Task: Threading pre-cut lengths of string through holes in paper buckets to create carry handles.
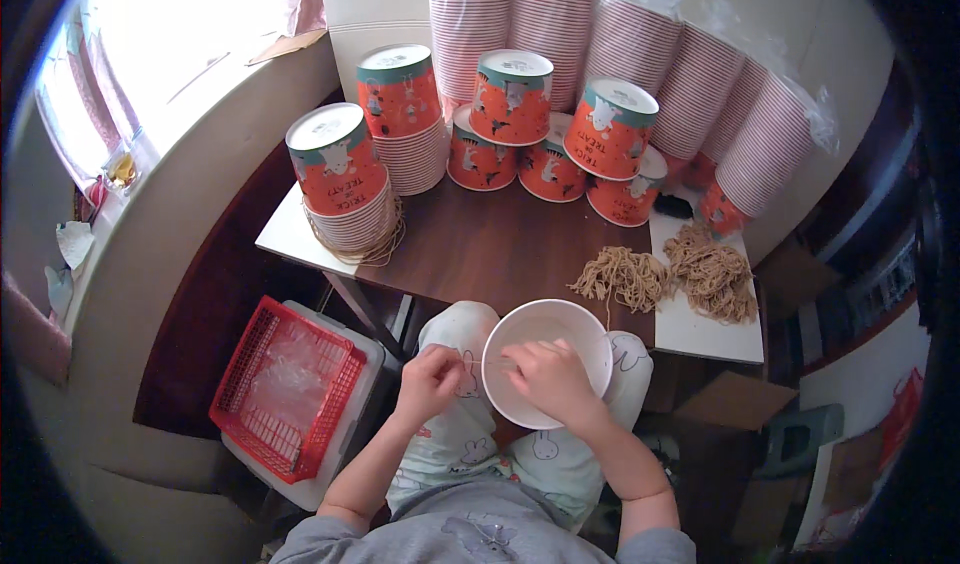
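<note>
A round paper bucket (548, 316) with a white inside rests on my lap, its mouth facing up. My left hand (430, 382) is closed just outside the bucket's left rim, pinching a thin strand of twine (483, 362). Across the rim the strand runs to my right hand (548, 376), whose bent fingers are closed on it over the bucket's mouth. Part of the bucket's inside is hidden behind that hand. At the table's near right lie two tangled heaps of tan twine (622, 279), with a loose end trailing down toward the bucket.
Upside-down orange buckets (510, 99) stand on the dark brown table (460, 239). Tall nested bucket stacks (470, 34) line the wall behind. A left-hand stack (335, 164) has twine loops around its base. Beside my left leg is a red plastic basket (345, 399) holding clear plastic.
</note>
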Tool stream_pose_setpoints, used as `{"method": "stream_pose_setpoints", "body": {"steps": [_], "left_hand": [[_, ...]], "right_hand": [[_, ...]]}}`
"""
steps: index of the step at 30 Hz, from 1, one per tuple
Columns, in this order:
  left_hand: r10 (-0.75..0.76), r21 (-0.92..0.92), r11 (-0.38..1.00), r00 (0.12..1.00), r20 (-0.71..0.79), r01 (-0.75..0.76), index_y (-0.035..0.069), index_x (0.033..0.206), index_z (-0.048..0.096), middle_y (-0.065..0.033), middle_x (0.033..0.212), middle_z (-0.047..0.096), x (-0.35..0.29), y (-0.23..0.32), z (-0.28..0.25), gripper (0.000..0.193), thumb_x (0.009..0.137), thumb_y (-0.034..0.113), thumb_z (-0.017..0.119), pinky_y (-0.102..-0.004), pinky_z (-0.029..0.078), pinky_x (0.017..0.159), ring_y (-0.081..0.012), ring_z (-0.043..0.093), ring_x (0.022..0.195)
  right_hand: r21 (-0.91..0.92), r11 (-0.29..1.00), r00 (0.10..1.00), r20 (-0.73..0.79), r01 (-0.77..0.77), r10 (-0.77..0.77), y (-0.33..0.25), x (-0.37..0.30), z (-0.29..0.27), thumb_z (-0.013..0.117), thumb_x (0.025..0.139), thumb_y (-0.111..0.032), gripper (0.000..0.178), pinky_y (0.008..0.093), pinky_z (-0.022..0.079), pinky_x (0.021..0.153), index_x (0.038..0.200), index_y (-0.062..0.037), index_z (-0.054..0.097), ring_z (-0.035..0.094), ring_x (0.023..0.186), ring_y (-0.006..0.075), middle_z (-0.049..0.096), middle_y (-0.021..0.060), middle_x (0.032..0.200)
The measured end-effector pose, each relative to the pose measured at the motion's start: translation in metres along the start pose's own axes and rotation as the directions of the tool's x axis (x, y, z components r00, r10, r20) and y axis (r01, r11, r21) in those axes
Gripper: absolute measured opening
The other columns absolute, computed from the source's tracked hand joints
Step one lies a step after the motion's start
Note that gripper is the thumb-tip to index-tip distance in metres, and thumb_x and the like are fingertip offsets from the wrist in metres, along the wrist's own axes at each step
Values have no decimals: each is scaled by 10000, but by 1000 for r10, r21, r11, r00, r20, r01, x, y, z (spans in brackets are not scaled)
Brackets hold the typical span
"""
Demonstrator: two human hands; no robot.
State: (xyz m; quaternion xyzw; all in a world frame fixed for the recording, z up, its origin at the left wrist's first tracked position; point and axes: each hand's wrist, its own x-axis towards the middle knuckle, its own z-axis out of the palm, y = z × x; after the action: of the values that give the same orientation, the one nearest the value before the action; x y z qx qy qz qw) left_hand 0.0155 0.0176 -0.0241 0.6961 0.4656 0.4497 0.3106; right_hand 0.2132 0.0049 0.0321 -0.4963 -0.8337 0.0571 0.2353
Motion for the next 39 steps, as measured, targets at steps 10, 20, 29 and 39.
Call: {"method": "stream_pose_setpoints", "body": {"steps": [10,20,29,39], "left_hand": [[23,-952,119,958,286,281,74,802,447,-106,756,594,29,25,-25,57,855,95,442,-440,402,883,-266,594,786],[-155,-476,796,886,437,374,22,903,544,27,753,511,47,44,2,104,855,114,538,-175,371,556,-35,457,643],[-182,-448,747,799,573,491,8,910,589,17,784,561,42,45,0,140,851,127,546,-177,382,567,-33,486,682],[-151,-557,621,782,605,551,47,859,582,19,791,582,46,28,-8,136,855,182,565,-179,389,536,-29,486,628]], "right_hand": [[159,987,1000,-8,11,-10,5,2,-26,619,737,-163,206,343,416,658,924,-91,569,581,661,203,596,42,733],[814,547,980,172,-197,97,8,33,-44,508,764,-17,170,252,417,622,922,-46,563,539,663,118,576,37,761],[679,733,999,-13,-26,47,17,50,-38,448,724,65,198,221,425,670,770,-17,623,552,719,136,572,64,825],[273,962,979,-196,-5,61,3,7,-6,633,725,-201,136,359,351,791,816,-105,662,504,859,205,552,34,852]]}}
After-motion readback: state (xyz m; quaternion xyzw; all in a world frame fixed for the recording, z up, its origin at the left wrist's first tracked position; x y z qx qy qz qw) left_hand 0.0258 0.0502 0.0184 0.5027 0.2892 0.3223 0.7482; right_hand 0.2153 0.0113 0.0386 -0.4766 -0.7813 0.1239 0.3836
